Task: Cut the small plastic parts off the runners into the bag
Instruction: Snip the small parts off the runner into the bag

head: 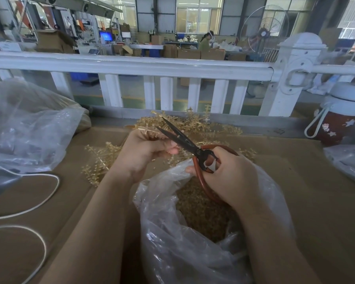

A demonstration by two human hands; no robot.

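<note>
My left hand (146, 149) grips a pale amber runner (147, 132) whose end sticks out past the fingers. My right hand (232, 177) holds black scissors (179, 137) by their red-brown loop handles, fingers curled through them. The blades stand apart and point up-left beside the runner. Below both hands a clear plastic bag (172, 238) lies open, with several small amber cut parts (199, 208) inside. More uncut runners (201, 125) are heaped behind the hands, and another bunch of runners (100, 160) lies to the left.
The work surface is brown cardboard (307, 181). A large clear bag (27, 128) sits at the left, a white cord (39, 201) loops near it. A red bottle with white lid (340, 117) stands at the right, beside another plastic bag (350, 160). A white railing (131, 66) runs behind.
</note>
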